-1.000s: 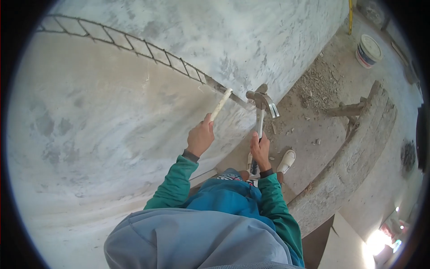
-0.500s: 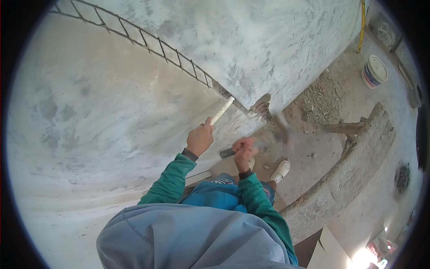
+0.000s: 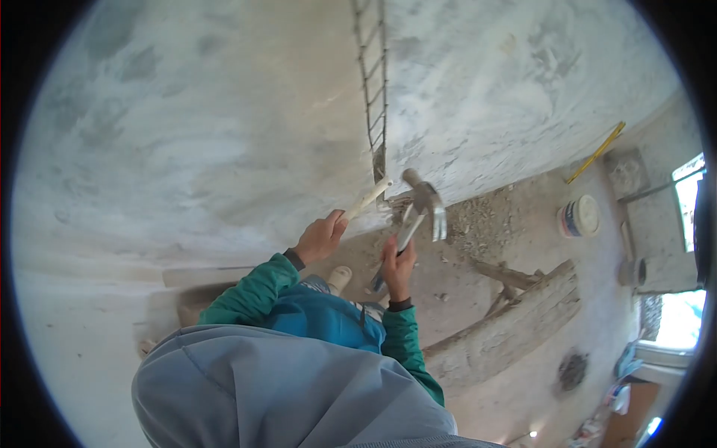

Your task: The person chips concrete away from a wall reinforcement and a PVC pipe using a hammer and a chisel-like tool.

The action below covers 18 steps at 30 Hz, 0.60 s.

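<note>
My left hand (image 3: 320,237) is closed around a pale, dusty rod-shaped chisel (image 3: 364,201), which slants up and right across the narrow slot (image 3: 379,163) at the wall corner. The chisel's lower end is hidden in the fist. In my right hand (image 3: 398,261) is a claw hammer (image 3: 425,198), gripped by its dark lower handle. The hammer's striking face is just right of the chisel's far end, with a small gap in this view; its claw points down and right. Above the slot, a ladder-like wire mesh strip (image 3: 372,75) runs up the corner.
Rubble (image 3: 478,228) lies along the foot of the right wall (image 3: 515,97). A rough wooden plank bench (image 3: 508,321) stands to my right. Beyond it are a white bucket (image 3: 579,216) and a yellow level-like bar (image 3: 596,153) against the wall. My light shoe (image 3: 340,278) shows below.
The view has turned, so the mesh strip now stands nearly upright. The hammer has come up from low right to beside the chisel's end. Both hands keep their hold.
</note>
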Available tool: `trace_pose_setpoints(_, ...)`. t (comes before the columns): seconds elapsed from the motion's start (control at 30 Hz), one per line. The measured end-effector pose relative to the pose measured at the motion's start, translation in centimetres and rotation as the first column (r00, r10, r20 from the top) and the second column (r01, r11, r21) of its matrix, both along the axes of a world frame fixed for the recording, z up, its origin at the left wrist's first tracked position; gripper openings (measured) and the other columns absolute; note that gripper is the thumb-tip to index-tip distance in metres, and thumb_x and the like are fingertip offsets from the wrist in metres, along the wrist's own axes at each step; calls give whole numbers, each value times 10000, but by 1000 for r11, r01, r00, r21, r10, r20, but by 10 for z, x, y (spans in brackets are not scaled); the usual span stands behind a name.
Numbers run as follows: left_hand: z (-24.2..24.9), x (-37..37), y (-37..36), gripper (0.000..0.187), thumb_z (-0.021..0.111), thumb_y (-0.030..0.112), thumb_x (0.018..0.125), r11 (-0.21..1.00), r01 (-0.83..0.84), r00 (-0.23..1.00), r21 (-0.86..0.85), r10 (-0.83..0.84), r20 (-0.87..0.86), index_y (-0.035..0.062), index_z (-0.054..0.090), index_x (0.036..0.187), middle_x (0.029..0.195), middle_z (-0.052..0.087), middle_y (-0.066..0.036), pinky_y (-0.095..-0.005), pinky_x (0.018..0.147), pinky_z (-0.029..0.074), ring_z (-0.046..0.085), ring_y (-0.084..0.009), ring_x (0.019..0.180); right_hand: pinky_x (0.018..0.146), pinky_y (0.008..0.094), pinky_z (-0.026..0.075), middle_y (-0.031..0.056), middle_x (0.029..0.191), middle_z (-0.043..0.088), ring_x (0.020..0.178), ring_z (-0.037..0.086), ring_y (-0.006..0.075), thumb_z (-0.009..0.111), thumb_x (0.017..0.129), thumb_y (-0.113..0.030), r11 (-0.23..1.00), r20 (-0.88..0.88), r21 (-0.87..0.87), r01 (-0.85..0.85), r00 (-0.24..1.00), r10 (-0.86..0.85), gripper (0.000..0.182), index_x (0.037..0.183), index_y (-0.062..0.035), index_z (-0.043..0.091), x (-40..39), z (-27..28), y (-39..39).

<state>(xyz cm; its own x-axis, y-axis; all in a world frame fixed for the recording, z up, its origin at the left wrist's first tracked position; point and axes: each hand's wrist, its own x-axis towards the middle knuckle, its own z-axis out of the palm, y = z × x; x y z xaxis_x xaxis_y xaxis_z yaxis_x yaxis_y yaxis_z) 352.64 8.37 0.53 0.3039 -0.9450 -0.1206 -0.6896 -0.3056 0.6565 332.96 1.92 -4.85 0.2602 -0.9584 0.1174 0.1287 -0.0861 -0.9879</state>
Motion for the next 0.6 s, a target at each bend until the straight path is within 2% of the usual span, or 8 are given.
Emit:
trace_pose_setpoints(0.03, -2, -1, 1, 348, 422, 334, 998, 999, -31, 999, 7, 32, -21, 55, 496, 1192, 770, 647, -231, -561, 654, 445, 610, -465, 738, 490, 348, 413, 100, 604, 553, 509, 541, 187, 559, 953, -395, 1000, -35, -10, -17, 999, 17, 424, 977, 28, 563, -5, 12, -9)
trace_pose_setpoints(0.1, -14, -4, -2, 344, 419, 337, 998, 997, -74, 995, -25, 72, -73, 58, 499, 1184, 769, 649, -229, -563, 653, 447, 612, -464, 734, 480, 313, 411, 67, 619, 562, 511, 532, 148, 555, 962, -336, 966, -231, -226, 126, 956, -179, 356, 958, 20, 552, -16, 29, -30)
trace_pose_setpoints(0.13, -21, -7, -5, 341, 416, 340, 998, 993, -108, 991, -46, 104, -86, 61, 502, 1175, 769, 650, -227, -565, 653, 449, 613, -463, 729, 480, 313, 411, 67, 619, 562, 511, 532, 148, 555, 962, -336, 964, -263, -245, 103, 950, -169, 356, 958, 20, 552, -20, 30, -39)
trace_pose_setpoints(0.2, -33, -17, -10, 335, 417, 339, 998, 983, -169, 981, -79, 159, -112, 62, 503, 1166, 764, 650, -225, -566, 648, 452, 615, -460, 723, 467, 250, 377, 12, 597, 490, 490, 453, 86, 491, 1001, -315, 992, -209, -128, 1, 978, -28, 328, 992, 12, 517, -35, 26, -51)
trace_pose_setpoints(0.33, -59, -41, -29, 316, 428, 330, 997, 917, -324, 946, -234, 317, -67, 65, 502, 1153, 740, 648, -219, -565, 630, 460, 619, -451, 697, 459, 248, 370, 9, 561, 472, 463, 430, 84, 473, 1011, -309, 977, -146, -166, -132, 983, 108, 330, 995, 18, 511, -42, 26, -76)
trace_pose_setpoints(0.4, -72, -62, -37, 308, 432, 323, 996, 879, -396, 917, -265, 391, -76, 66, 497, 1154, 731, 644, -218, -563, 624, 461, 618, -451, 692, 446, 243, 359, 9, 537, 460, 441, 415, 80, 456, 1020, -334, 919, -169, -320, -229, 969, 183, 354, 963, 11, 511, -48, 24, -90)
trace_pose_setpoints(0.43, -76, -70, -40, 300, 436, 316, 996, 854, -422, 903, -305, 424, -61, 68, 492, 1155, 722, 641, -217, -560, 619, 462, 617, -450, 687, 446, 243, 359, 9, 537, 460, 441, 415, 80, 456, 1020, -334, 914, -173, -313, -258, 962, 212, 354, 963, 11, 511, -52, 21, -96)
trace_pose_setpoints(0.6, -96, -101, -65, 284, 440, 303, 995, 772, -548, 834, -322, 534, -140, 76, 476, 1162, 712, 634, -218, -560, 606, 450, 612, -449, 689, 422, 253, 341, 31, 545, 475, 425, 413, 96, 427, 1024, -362, 852, -237, -360, -379, 921, 309, 394, 907, 5, 510, -65, 15, -132)
